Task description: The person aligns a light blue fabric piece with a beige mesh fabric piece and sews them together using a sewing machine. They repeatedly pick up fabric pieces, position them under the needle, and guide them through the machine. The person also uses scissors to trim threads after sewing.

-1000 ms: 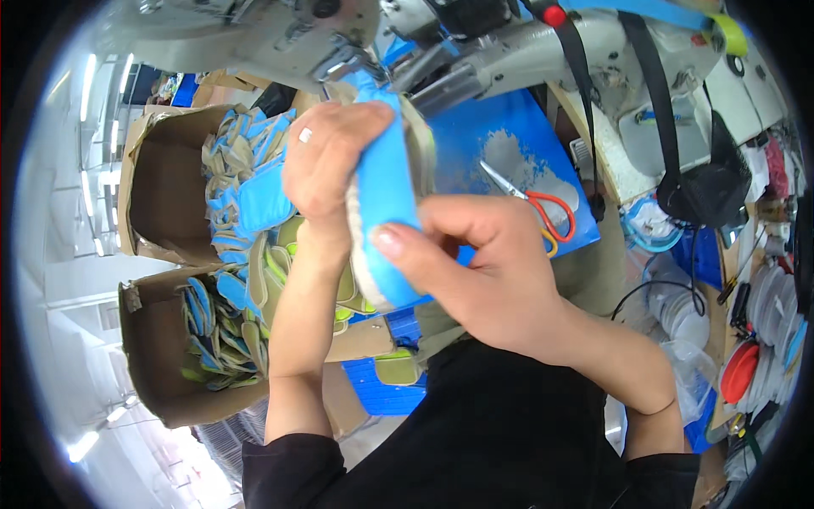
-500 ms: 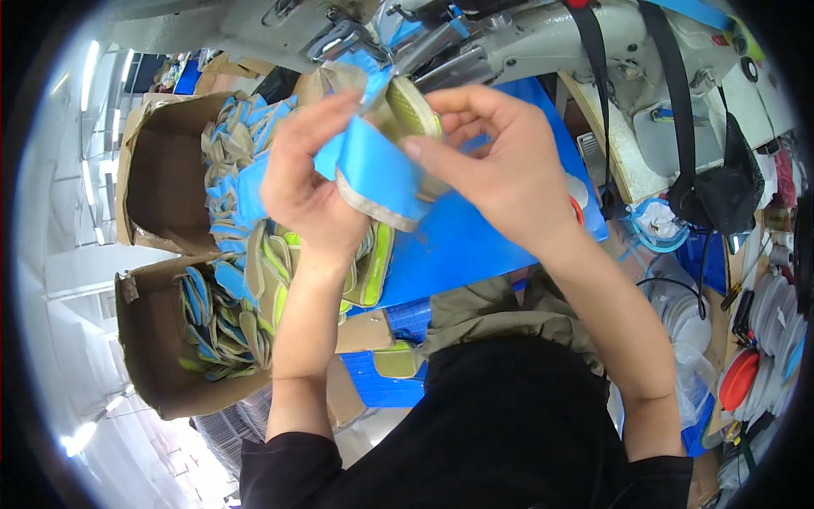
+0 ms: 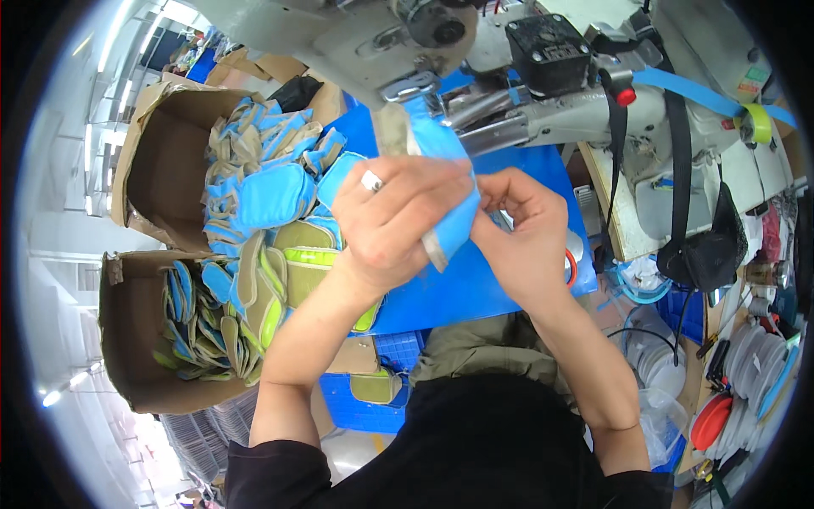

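My left hand (image 3: 386, 212), back turned up and a ring on one finger, is closed around a blue fabric piece with a beige edge (image 3: 456, 222). The piece hangs tilted below the head of a sewing machine (image 3: 441, 34); its upper end reaches the metal parts there. At its right edge, the thumb and fingers of my right hand (image 3: 524, 242) are pinched together on the fabric. My fingers hide part of the piece. To the left of my left hand lie several blue and beige pouches (image 3: 275, 197) and green-and-beige ones (image 3: 305, 276).
Two open cardboard boxes (image 3: 127, 335) stand at the left, by the heaped pouches. Under my hands is a blue tabletop (image 3: 424, 301). Black straps (image 3: 678, 161) hang at the right. Rolls of tape (image 3: 750, 348) are stacked at the far right.
The view has shifted, showing more of the sewing machine. My left hand has turned back-up and moved right. The piece is turned, and its green mesh side no longer shows.
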The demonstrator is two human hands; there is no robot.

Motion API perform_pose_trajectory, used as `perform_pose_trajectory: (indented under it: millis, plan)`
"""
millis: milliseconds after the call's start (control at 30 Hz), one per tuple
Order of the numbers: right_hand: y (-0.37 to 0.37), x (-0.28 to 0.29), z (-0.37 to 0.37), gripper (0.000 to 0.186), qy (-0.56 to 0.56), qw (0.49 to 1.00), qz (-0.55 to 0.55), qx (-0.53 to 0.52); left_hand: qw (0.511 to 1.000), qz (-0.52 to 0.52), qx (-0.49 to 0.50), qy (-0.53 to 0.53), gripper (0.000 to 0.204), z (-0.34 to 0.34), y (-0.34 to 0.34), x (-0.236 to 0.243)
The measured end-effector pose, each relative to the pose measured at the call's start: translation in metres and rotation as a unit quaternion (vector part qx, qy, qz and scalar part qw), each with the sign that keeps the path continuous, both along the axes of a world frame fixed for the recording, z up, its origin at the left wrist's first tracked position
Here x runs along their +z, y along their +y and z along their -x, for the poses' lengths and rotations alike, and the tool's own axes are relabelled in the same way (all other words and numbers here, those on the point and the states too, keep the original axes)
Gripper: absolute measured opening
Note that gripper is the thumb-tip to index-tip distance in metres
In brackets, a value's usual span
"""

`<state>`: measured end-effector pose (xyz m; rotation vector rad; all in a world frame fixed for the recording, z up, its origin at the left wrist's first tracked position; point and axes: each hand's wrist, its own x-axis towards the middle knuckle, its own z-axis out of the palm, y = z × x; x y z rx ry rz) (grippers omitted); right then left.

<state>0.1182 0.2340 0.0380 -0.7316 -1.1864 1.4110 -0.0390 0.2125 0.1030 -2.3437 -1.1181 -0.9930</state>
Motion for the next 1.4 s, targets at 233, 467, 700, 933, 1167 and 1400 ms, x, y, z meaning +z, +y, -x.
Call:
perform_pose_trajectory:
  millis: [233,467,700,933,1167,1400]
  plan:
    - [0.007,0.004,0.009,0.013,-0.001,1.000,-0.003,-0.003,0.999,-0.027,0.013,0.018,0.017,0.010,0.014,0.004]
    - [0.020,0.008,0.019,0.017,-0.025,0.998,-0.032,-0.050,0.998,-0.045,0.013,0.034,0.017,0.023,0.030,0.003]
    - [0.022,0.003,0.015,0.029,-0.085,0.970,-0.196,-0.113,0.992,0.017,-0.001,-0.122,0.022,0.025,0.019,-0.008]
    - [0.019,-0.003,0.023,0.027,-0.068,0.974,-0.173,-0.131,0.996,-0.002,-0.014,-0.087,0.020,0.021,0.018,-0.008]
    - [0.015,-0.010,0.027,0.018,-0.050,0.982,-0.126,-0.129,0.999,-0.028,-0.016,-0.016,0.016,0.013,0.018,-0.002]
    - [0.018,-0.002,0.033,0.015,-0.002,0.992,-0.050,-0.118,0.997,-0.043,0.006,0.066,0.014,0.016,0.024,0.010]
